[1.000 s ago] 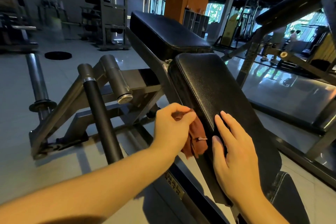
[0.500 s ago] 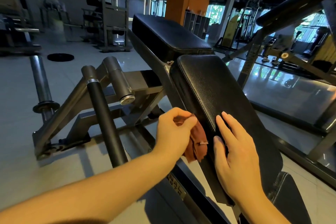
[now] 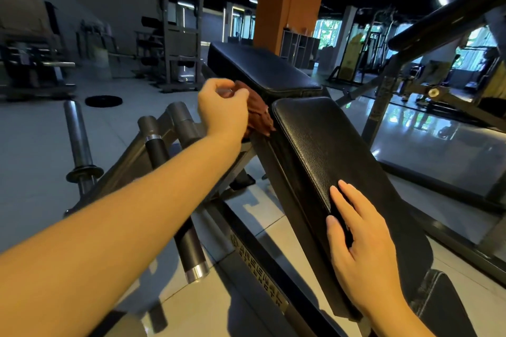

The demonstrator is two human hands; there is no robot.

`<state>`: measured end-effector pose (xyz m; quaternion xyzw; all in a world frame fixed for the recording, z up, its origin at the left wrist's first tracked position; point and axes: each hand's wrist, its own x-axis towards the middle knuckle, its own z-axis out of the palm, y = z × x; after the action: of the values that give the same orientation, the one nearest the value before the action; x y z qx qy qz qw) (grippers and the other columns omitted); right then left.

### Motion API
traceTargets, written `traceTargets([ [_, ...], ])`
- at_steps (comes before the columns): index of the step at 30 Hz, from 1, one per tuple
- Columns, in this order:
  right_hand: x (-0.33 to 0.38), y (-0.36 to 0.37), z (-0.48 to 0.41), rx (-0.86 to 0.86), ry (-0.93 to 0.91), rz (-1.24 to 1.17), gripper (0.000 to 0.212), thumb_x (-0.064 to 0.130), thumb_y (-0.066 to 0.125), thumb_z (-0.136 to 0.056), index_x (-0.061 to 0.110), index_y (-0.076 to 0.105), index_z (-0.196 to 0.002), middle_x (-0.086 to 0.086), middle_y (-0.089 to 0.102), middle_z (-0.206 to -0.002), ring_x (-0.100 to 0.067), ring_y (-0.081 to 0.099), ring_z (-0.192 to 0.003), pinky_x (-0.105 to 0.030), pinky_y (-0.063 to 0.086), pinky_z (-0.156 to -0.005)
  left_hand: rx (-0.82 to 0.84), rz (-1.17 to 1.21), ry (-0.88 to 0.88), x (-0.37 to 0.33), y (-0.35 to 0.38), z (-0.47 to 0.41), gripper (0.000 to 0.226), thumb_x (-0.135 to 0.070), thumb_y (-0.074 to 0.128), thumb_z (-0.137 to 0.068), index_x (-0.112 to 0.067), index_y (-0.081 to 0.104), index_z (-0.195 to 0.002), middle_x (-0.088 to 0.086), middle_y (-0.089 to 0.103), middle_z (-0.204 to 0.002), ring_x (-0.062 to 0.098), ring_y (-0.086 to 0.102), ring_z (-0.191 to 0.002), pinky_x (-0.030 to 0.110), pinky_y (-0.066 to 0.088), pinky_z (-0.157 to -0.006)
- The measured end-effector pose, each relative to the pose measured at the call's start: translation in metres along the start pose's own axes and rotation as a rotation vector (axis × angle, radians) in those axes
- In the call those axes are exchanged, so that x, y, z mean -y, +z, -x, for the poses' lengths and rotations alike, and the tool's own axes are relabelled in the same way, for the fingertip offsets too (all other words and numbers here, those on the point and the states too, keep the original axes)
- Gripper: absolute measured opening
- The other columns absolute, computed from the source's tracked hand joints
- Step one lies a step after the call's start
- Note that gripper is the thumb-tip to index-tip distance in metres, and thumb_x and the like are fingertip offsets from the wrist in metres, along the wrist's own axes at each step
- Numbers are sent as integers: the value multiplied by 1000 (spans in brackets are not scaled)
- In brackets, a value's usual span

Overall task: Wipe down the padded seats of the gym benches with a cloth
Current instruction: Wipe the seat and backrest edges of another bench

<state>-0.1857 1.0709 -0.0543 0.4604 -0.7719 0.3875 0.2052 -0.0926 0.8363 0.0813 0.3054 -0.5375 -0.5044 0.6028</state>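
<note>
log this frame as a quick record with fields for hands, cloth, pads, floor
hands: left hand grips the cloth; right hand lies flat, fingers straight, on the near pad
cloth: reddish-brown, bunched, at the near pad's top left corner, just below the far pad
pads: both black; near pad slopes down toward the camera, far pad sits beyond and higher
floor: plate lying flat at far left
wipe: cloth at the pad's edge, not on its top face
</note>
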Motion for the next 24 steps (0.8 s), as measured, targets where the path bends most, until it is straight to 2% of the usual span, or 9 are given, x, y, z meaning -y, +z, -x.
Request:
traceTargets([
  [3,1,0,-1,-4,-8,-25,49,41,44,-98,36,43,-147,18,38,-156,14,21,-141,-20,21,-111,57,70,-152,3,2,13,15,-7,72,-89,-20,67,-90,2,73,-89,15,74,-78,27,61,-65],
  [6,0,2,-2,-10,-13,-2,47,36,49,-99,38,39,-146,20,36,-154,21,15,-140,-16,16,-110,125,5,-154,3,-1,15,24,-8,75,-88,-27,69,-74,-4,73,-75,14,74,-72,28,61,-65],
  [9,0,3,0,-22,-6,14,50,27,57,-99,33,43,-147,19,37,-153,15,20,-140,-18,18,-111,135,-21,-159,8,2,23,12,-17,80,-85,-28,74,-84,-2,75,-85,18,73,-86,41,63,-77],
  [13,1,4,0,-29,6,19,50,26,57,-99,33,44,-147,19,38,-152,6,25,-141,-27,23,-113,128,54,-239,19,-2,40,14,-21,78,-87,-22,74,-100,3,75,-100,21,73,-95,34,62,-78],
  [16,0,2,0,-24,-4,21,52,26,57,-99,32,41,-148,17,38,-153,4,25,-143,-28,24,-113,284,5,-334,24,-15,53,6,-15,75,-89,-19,76,-93,4,78,-90,21,75,-88,42,61,-87],
  [18,1,1,0,-13,-12,6,52,26,56,-99,33,39,-148,16,38,-154,3,26,-143,-31,26,-114,304,30,-381,20,-24,48,4,-12,73,-91,-15,75,-93,3,78,-83,17,76,-77,40,62,-81],
  [20,2,1,-1,-16,-12,-5,51,26,56,-99,31,40,-148,15,39,-154,2,27,-143,-31,27,-114,160,87,-353,13,-26,28,12,-13,73,-92,-16,72,-104,4,78,-86,15,76,-72,37,62,-73],
  [22,2,2,0,-15,-7,2,51,26,56,-99,30,42,-148,14,40,-154,2,27,-144,-30,26,-114,97,169,-346,7,-18,19,23,-13,71,-93,-17,65,-115,6,76,-95,19,76,-77,40,63,-73],
  [24,1,1,0,-17,-2,-1,50,25,58,-99,28,45,-148,12,41,-155,-1,29,-144,-33,29,-115,138,169,-327,6,-4,32,23,-12,70,-93,-19,61,-114,8,72,-105,21,74,-86,36,63,-73],
])
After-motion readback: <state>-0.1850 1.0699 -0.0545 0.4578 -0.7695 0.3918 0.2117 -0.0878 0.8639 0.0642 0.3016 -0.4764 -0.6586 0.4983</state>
